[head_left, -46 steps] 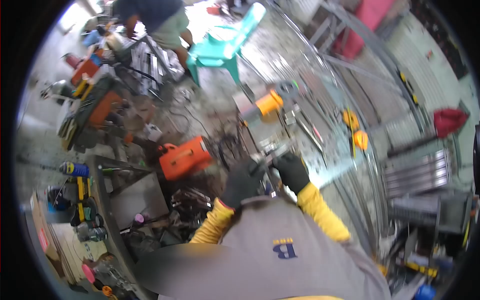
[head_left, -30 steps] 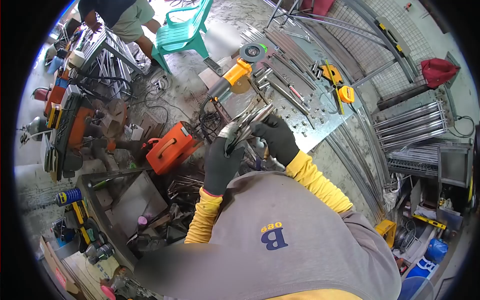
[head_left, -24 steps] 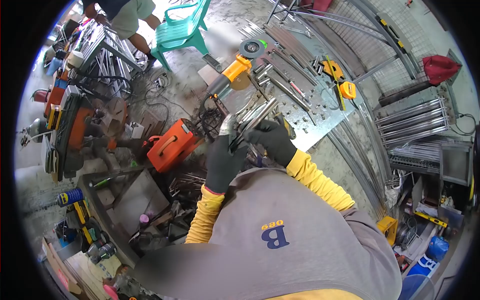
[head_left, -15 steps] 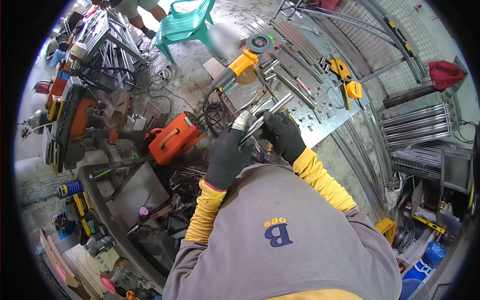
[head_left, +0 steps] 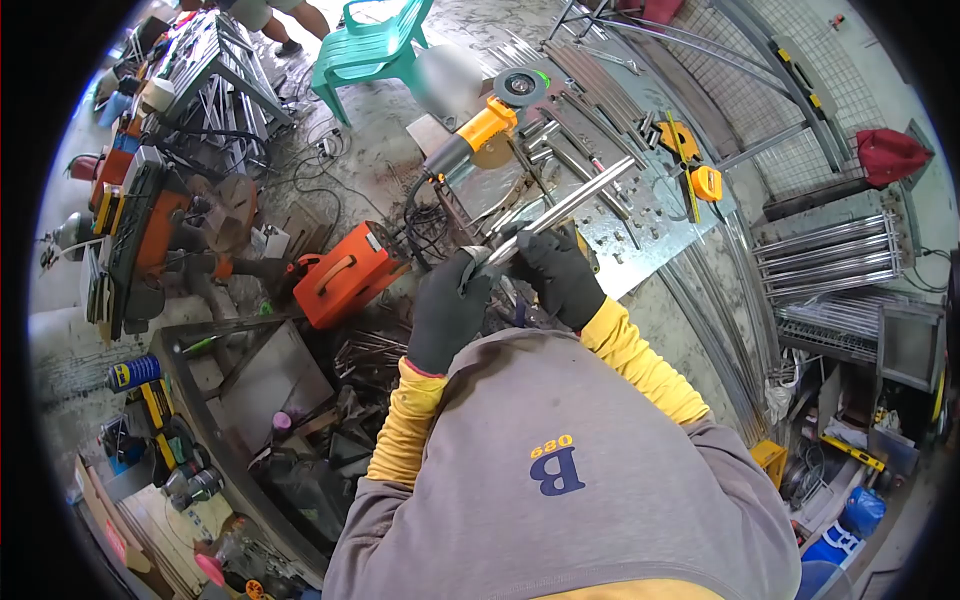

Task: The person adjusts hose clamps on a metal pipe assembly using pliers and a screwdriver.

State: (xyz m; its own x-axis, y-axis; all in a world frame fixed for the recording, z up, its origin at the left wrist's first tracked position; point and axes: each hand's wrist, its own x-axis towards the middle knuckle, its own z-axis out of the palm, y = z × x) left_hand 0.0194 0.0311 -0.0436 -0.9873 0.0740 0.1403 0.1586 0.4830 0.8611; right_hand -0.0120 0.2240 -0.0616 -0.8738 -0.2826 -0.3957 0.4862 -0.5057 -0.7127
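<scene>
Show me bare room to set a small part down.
Metal table: small bare patch between its near edge and the scattered bits. Floor: open concrete between the green chair and orange box. Crowded: around the grinder and lying tubes, beneath the held tubes.

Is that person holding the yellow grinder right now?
No, the left hand and right hand are gripping shiny tubes, while the grinder lies apart from them.

A shiny grey sheet-metal tabletop (head_left: 630,267) carries a yellow-and-black angle grinder (head_left: 485,127) at its ten o'clock, thin brownish metal bars (head_left: 603,80) at twelve, a rounded yellow tape measure (head_left: 706,184) at three, and polished steel tubes (head_left: 574,168) mid-table.
</scene>
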